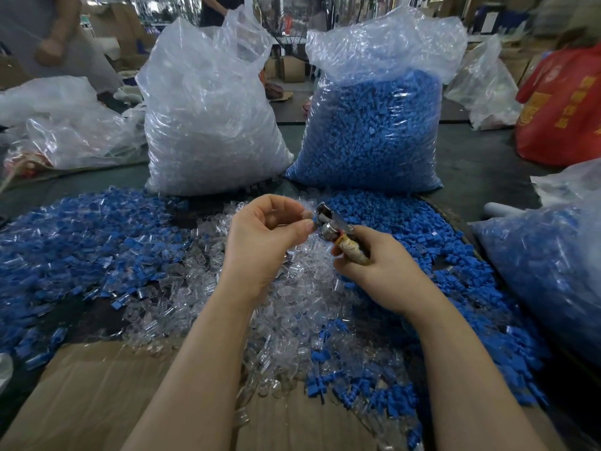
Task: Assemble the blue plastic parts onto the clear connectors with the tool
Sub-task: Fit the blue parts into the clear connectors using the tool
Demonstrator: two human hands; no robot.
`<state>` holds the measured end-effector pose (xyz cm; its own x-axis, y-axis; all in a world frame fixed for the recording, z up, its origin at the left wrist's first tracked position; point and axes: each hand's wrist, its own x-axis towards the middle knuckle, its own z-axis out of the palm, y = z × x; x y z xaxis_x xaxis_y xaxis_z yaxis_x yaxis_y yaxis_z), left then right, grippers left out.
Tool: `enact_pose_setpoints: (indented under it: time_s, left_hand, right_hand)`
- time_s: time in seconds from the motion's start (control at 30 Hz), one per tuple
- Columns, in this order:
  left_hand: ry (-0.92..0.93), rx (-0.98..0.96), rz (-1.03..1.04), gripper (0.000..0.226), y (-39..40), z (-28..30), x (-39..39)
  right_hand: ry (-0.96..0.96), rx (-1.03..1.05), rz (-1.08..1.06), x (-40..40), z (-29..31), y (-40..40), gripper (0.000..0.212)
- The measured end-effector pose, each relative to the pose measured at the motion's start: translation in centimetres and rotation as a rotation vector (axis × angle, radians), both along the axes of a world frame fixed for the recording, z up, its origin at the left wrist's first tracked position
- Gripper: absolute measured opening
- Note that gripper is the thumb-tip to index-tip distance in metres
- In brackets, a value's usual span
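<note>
My left hand (pixel 263 236) pinches a small clear connector (pixel 308 212) with a blue part at its tip, held against the metal jaws of the tool (pixel 328 222). My right hand (pixel 374 265) grips the tool's tape-wrapped handle (pixel 353 253). Both hands hover above a heap of loose clear connectors (pixel 292 307) in the middle of the table. Loose blue plastic parts (pixel 406 229) lie in a pile to the right. Assembled blue-and-clear pieces (pixel 81 242) spread out on the left.
Two tall plastic bags stand behind: one of clear connectors (pixel 208 125), one of blue parts (pixel 374 131). Another bag of blue-and-clear pieces (pixel 549 268) sits at the right. A cardboard sheet (pixel 97 395) lies near me. A red bag (pixel 562 105) and a person stand beyond.
</note>
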<state>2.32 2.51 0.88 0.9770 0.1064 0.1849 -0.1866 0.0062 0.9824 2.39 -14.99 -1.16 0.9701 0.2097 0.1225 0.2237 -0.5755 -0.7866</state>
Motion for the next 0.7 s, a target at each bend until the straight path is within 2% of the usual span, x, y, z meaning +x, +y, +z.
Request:
enact_pose_setpoints:
  time_s: [0.17,0.37,0.7]
  left_hand:
    - [-0.015,0.003,-0.014,0.022,0.06,-0.11,0.15]
    - [-0.022,-0.026,-0.029,0.021,0.06,-0.29,0.27]
    - [-0.015,-0.023,-0.031,0.019,0.00,-0.32,0.28]
  right_hand:
    - [-0.005,-0.060,-0.017,0.11,-0.11,0.04,0.006]
    - [-0.050,-0.126,-0.080,0.11,-0.36,0.12,0.015]
    - [-0.117,-0.173,-0.109,-0.23,-0.15,0.46,0.008]
